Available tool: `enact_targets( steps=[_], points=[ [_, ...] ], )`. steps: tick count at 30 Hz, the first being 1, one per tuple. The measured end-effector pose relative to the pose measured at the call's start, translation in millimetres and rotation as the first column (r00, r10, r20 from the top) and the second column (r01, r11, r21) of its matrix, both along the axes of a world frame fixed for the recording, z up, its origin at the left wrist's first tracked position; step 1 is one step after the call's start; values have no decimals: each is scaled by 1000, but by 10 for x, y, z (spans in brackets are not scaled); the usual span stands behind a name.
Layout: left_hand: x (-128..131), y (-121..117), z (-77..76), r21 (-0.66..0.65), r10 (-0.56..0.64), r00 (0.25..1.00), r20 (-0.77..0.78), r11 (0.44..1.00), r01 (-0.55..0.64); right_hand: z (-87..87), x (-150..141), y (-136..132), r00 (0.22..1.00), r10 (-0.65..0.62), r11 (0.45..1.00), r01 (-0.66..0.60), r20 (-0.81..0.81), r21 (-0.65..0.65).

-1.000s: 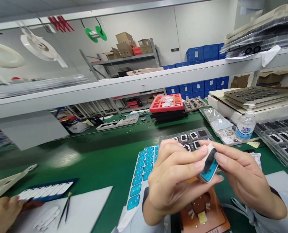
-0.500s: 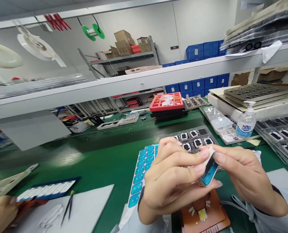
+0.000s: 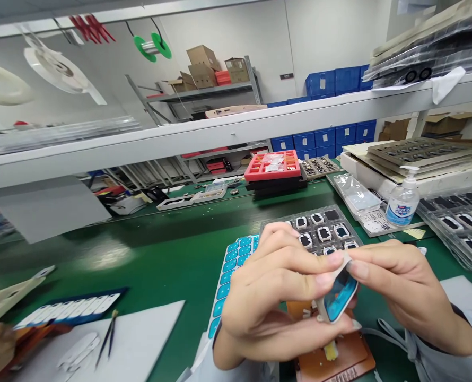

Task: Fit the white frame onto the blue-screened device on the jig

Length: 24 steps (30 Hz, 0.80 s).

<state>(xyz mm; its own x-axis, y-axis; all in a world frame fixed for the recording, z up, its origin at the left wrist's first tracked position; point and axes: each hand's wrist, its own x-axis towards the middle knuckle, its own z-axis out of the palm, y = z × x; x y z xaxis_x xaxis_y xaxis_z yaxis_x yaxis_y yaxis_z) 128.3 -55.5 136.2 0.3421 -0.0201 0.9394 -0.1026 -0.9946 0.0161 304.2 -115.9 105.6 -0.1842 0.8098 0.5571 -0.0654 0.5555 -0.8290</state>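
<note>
Left hand (image 3: 276, 302) and right hand (image 3: 403, 286) pinch white blue-lined frame (image 3: 340, 297) between fingertips; frame held up between hands, over brown fixture (image 3: 333, 355), in front of parts tray (image 3: 323, 228).

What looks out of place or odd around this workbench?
A white cloth hangs over the edge of the upper shelf, under a stack of trays that sits unevenly and juts out. It looks carelessly left there. The part pinched between the left hand and right hand shows no obvious damage.
</note>
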Motion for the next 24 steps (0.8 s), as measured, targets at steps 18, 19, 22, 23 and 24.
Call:
enact_targets(
  steps=[18, 19, 22, 23, 24],
  points=[
    [-59, 1, 24, -60, -85, 995, -54, 995, 82, 53, 8, -18, 1000, 27, 993, -26, 5, -115],
    [-60, 2, 22, -63, -87, 995, -55, 994, 84, 60, 7, -19, 1000, 29, 992, -28, 3, -123],
    [-62, 2, 18, -78, -79, 995, -53, 994, 75, 82, 2, -24, 1000, 26, 989, -26, 0, -144],
    [-63, 1, 17, -81, -76, 996, -51, 994, 72, 89, 1, -27, 1000, 22, 988, -21, 2, -150],
    [-64, -1, 17, -86, -74, 996, -51, 994, 69, 96, -1, -30, 1000, 18, 988, -17, 6, -153]
  ],
)
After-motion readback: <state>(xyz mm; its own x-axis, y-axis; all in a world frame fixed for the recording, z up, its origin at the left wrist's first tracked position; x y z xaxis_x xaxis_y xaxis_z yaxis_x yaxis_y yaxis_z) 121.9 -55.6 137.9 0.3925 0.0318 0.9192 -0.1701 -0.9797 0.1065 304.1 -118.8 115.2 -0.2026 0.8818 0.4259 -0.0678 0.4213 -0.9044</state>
